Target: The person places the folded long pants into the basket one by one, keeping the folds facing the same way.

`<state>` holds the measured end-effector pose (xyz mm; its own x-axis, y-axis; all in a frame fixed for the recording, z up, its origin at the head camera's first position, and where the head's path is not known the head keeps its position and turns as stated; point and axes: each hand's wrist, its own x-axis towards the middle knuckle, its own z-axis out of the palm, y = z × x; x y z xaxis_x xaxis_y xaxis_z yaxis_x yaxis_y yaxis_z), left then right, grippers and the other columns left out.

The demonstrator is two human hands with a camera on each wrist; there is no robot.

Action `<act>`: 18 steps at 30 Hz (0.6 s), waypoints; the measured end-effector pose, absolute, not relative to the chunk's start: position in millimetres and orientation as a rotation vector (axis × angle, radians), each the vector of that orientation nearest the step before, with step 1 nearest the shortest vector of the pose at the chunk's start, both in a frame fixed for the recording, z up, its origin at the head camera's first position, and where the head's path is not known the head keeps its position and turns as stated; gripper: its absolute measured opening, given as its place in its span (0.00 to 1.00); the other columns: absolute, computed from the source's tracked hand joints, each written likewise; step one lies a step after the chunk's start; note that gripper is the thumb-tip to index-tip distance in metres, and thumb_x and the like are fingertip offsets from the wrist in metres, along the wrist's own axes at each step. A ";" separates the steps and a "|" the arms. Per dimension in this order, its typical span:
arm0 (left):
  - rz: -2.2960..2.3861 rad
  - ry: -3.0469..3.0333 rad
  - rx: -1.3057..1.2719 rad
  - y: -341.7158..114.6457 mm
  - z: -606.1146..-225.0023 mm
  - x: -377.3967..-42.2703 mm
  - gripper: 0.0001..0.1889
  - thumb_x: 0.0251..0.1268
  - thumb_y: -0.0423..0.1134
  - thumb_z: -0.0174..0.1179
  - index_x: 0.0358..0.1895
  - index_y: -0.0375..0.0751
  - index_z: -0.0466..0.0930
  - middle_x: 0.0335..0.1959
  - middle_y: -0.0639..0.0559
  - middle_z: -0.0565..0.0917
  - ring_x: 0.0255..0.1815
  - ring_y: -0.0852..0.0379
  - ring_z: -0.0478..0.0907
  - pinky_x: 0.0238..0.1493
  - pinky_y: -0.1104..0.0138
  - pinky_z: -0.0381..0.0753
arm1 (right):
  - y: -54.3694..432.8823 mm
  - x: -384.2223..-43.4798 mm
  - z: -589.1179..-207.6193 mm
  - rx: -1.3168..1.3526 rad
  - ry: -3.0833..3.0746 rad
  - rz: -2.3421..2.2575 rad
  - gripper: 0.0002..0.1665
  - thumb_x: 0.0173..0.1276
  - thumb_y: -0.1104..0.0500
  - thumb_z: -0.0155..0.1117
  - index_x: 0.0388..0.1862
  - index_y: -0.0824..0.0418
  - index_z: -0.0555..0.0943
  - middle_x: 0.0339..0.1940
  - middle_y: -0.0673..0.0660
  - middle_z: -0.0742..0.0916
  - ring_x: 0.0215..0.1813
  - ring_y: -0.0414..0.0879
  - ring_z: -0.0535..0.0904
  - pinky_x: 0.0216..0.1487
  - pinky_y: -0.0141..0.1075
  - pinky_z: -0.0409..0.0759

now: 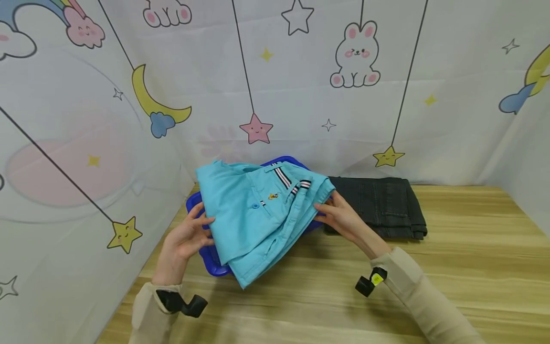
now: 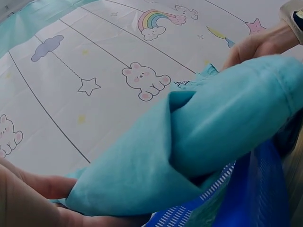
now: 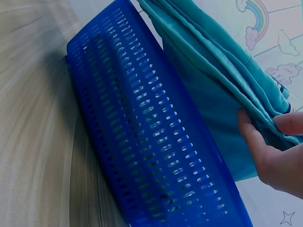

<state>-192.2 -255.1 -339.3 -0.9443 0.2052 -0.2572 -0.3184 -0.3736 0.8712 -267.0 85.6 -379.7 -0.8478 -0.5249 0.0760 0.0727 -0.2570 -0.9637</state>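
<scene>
Nearby lie dark jeans (image 1: 388, 206); the turquoise garment (image 1: 234, 210) partly hides the basket (image 1: 212, 265).

Both arms reach forward in front of me, elbows out of sight, hands well apart with the right set a little higher. The left forearm rises steeply from its beige left sleeve (image 1: 143, 313); the left hand (image 1: 186, 236) faces inward, fingers spread, its grip a pinch between digits on opposite sides. The right forearm slants inward from the right sleeve (image 1: 423, 296), wrist nearly straight, and the right hand (image 1: 339, 215) pinches too, digits bent towards one another.
</scene>
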 end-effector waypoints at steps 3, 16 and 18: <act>2.347 1.552 -0.144 -258.0 -340.9 -194.9 0.29 0.67 0.28 0.32 0.64 0.64 0.41 0.72 0.55 0.28 0.70 0.38 0.36 0.65 0.43 0.41 | 83.9 -270.1 -380.5 -0.566 1.630 -2.145 0.41 0.67 0.68 0.45 0.71 0.51 0.37 0.71 0.62 0.53 0.69 0.58 0.53 0.61 0.51 0.66; 2.313 1.523 -0.181 -260.6 -339.4 -203.9 0.34 0.65 0.22 0.32 0.68 0.58 0.35 0.71 0.53 0.24 0.69 0.35 0.26 0.64 0.38 0.32 | 77.0 -282.2 -381.9 -0.554 1.621 -2.142 0.39 0.69 0.68 0.42 0.71 0.51 0.37 0.72 0.58 0.52 0.69 0.57 0.55 0.59 0.44 0.70; 2.323 1.501 -0.205 -261.1 -339.4 -205.5 0.33 0.65 0.22 0.32 0.67 0.58 0.38 0.71 0.53 0.24 0.69 0.35 0.25 0.64 0.38 0.31 | 76.1 -283.7 -382.3 -0.560 1.615 -2.141 0.39 0.69 0.68 0.42 0.71 0.51 0.37 0.72 0.59 0.52 0.69 0.57 0.54 0.60 0.46 0.68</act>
